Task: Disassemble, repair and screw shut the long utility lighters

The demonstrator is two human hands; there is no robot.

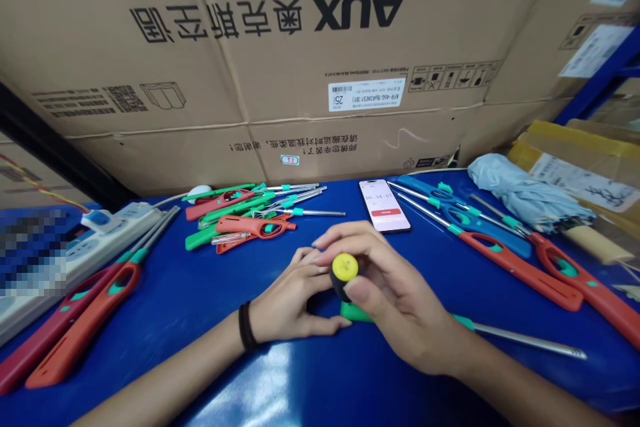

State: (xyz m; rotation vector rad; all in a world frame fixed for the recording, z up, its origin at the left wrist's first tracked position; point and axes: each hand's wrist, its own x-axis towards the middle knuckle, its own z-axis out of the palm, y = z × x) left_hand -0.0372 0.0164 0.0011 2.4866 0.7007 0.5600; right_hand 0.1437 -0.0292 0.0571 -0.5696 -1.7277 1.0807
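My right hand (400, 300) is closed around the black handle of a screwdriver (345, 268). Its yellow end cap faces up, and its shaft is hidden from me. Below it a green stick lighter (356, 312) lies on the blue table, its metal tube pointing right, with the middle covered by my right hand. My left hand (295, 297), with a black band at the wrist, rests at the lighter's left end. Its thumb lies along the near edge, and the index finger reaches the far side, partly hidden behind the screwdriver.
A pile of green and red lighter parts (255, 225) lies at the back left. Red lighters (95, 320) sit beside a white power strip (85, 240). Further right are a phone (383, 205) showing a timer, more lighters (520, 263) and a light-blue umbrella (525, 190). A large cardboard box (280, 73) stands behind.
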